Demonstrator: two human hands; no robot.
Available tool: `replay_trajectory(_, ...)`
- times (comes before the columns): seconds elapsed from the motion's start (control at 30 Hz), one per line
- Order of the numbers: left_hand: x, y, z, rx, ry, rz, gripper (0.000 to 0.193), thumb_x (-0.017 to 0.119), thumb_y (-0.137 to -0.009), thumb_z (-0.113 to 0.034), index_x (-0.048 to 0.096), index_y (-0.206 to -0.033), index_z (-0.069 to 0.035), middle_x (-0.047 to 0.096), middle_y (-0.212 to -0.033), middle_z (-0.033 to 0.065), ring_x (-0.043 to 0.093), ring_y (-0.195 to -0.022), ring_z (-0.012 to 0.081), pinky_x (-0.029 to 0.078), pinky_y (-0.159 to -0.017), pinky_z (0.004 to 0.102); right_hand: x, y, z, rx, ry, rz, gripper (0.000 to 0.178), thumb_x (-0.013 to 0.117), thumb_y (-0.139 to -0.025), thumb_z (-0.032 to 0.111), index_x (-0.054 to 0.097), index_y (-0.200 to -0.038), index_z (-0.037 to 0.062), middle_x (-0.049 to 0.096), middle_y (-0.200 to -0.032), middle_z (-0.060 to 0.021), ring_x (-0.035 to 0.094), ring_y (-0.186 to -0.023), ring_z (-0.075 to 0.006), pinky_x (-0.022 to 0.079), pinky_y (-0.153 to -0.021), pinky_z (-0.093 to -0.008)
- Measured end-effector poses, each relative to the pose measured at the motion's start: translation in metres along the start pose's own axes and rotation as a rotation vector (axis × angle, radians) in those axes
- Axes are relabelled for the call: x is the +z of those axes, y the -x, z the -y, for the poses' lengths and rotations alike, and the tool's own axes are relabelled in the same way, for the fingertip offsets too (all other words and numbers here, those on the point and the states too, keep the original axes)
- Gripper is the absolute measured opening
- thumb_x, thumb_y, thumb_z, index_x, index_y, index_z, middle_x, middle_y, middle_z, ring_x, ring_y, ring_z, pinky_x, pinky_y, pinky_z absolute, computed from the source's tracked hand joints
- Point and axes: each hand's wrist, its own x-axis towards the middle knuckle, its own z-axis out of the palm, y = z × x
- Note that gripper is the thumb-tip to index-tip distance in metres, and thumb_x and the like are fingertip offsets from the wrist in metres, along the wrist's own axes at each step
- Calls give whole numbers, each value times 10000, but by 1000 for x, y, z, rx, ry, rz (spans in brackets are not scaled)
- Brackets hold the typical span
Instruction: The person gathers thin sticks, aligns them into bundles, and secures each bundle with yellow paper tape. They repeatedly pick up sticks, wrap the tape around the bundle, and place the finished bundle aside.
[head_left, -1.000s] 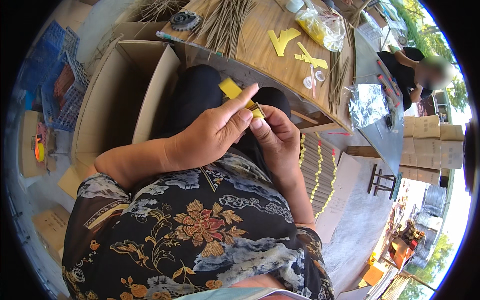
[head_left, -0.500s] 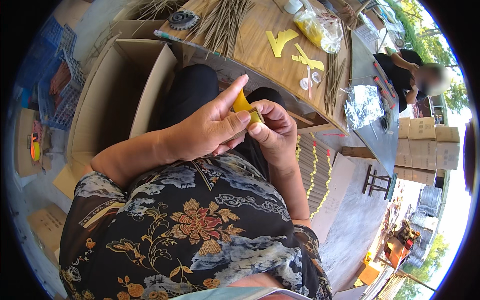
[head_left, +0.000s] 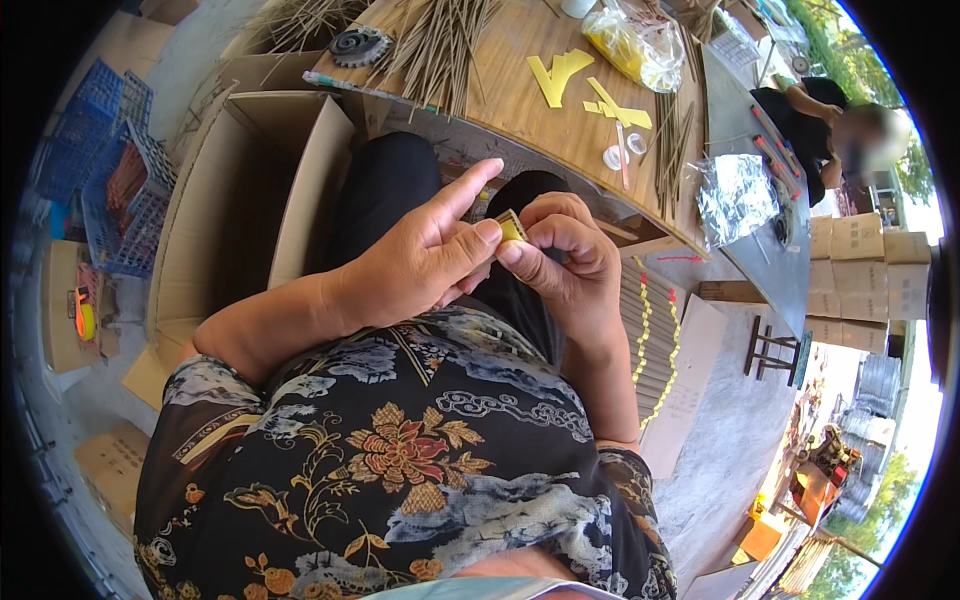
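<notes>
Above my lap, both hands meet on a small bundle with a yellow band around it; its end looks like tightly packed thin brown sticks. My left hand grips it with the thumb on top and the other fingers curled below, while its index finger points out straight. Pinching the bundle's end between thumb and fingertips is my right hand. The rest of the bundle is hidden behind my hands. On the table ahead lie yellow paper strips and loose brown sticks.
An open cardboard box stands to my left, with blue crates beyond. Brown sticks with yellow bands lie in rows at lower right. A plastic bag, round lids and silver foil sit ahead. Another person is at far right.
The yellow strip that stood up between my hands now lies around the bundle or behind my fingers. My right hand has shifted slightly right, with its fingers curled more. The view has shifted a little.
</notes>
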Motion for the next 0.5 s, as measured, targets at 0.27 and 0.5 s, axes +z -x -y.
replay_trajectory(0.27, 1, 0, 1, -47, 22, -4, 560, 363, -947, -271, 78, -1389, -79, 446, -705, -3, 372, -538, 36, 330, -455, 156, -4, 0, 9, 158, -169, 37, 235, 725, -698, 117, 521, -650, 10, 553, -746, -72, 495, -707, -184, 404, -641, -280)
replay_trajectory(0.5, 3, -1, -1, -30, -13, -7, 550, 349, -952, -252, 68, -1388, -69, 437, -683, 3, 365, -538, 35, 330, -457, 156, -7, 0, 13, 233, -182, 74, 231, 727, -696, 112, 525, -662, 7, 554, -759, -69, 491, -720, -175, 405, -640, -274)
